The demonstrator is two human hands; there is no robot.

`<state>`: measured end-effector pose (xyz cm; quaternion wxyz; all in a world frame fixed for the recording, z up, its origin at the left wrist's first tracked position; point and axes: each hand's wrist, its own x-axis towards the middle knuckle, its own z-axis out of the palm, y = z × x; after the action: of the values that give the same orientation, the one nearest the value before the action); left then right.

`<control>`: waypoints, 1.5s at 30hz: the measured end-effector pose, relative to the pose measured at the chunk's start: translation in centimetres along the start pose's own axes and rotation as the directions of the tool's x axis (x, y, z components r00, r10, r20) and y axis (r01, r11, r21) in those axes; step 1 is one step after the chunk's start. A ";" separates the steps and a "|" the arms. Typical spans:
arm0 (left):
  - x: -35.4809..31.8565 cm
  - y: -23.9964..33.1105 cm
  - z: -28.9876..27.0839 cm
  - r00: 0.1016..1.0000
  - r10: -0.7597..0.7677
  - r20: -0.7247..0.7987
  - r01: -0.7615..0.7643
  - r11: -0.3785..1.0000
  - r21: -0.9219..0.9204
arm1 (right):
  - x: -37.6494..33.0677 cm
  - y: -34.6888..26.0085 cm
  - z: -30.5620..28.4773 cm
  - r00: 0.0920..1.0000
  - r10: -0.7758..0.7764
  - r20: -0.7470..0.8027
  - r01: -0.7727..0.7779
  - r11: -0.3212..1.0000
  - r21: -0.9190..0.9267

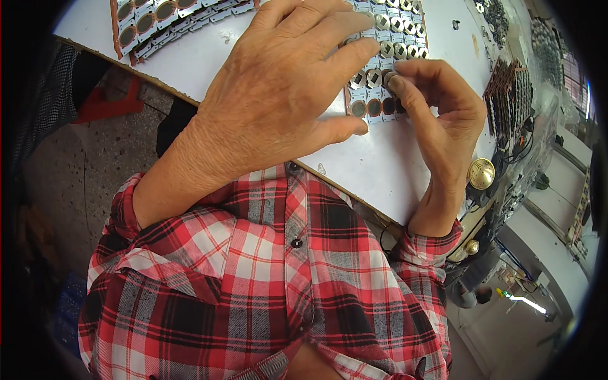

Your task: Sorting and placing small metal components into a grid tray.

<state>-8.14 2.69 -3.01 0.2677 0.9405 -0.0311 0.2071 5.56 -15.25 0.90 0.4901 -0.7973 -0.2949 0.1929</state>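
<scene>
Panel of small round parts [380, 76] lies near the white surface's [354, 171] front edge, left hand [285, 95] spread flat pinning it, right hand's [437, 114] grip pinched together on one round part [391, 80].

The person wears a red, white and black plaid shirt [266, 285] with small dark buttons down the front, its long sleeves cuffed just behind each bare hand.
</scene>
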 end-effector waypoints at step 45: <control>0.5 0.7 -0.1 0.999 0.040 -0.018 -0.040 0.999 -0.025 | 7.7 5.1 -6.3 0.893 -0.448 -0.050 0.281 0.640 -0.715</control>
<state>-7.81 2.12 -2.38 0.2757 0.9343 -0.0502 0.2202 16.58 -16.16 -1.00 0.2154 -0.8608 -0.4438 -0.1249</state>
